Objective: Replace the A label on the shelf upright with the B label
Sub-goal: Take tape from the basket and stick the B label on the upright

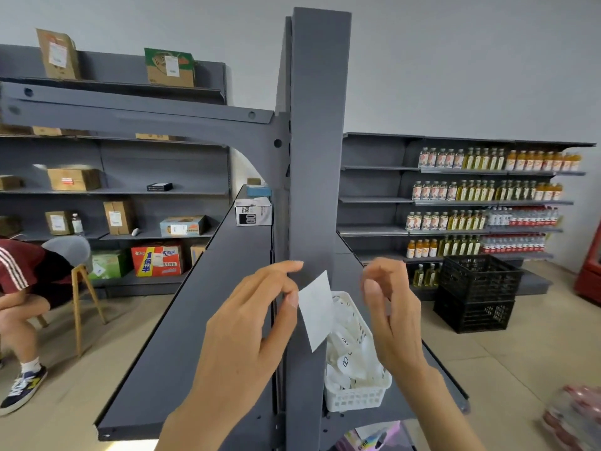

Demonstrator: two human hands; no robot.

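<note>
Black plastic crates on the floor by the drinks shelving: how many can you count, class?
2. They are stacked beside the bottle shelves on the right: the upper crate sits on the lower crate, which rests on the floor. Others could be hidden behind them.

Two hands [247, 323], one label [317, 309], perhaps two crates [478, 294]

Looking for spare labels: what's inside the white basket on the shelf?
The white basket holds a heap of white paper labels, some with dark markings. The held label and the heap hide anything underneath.
</note>
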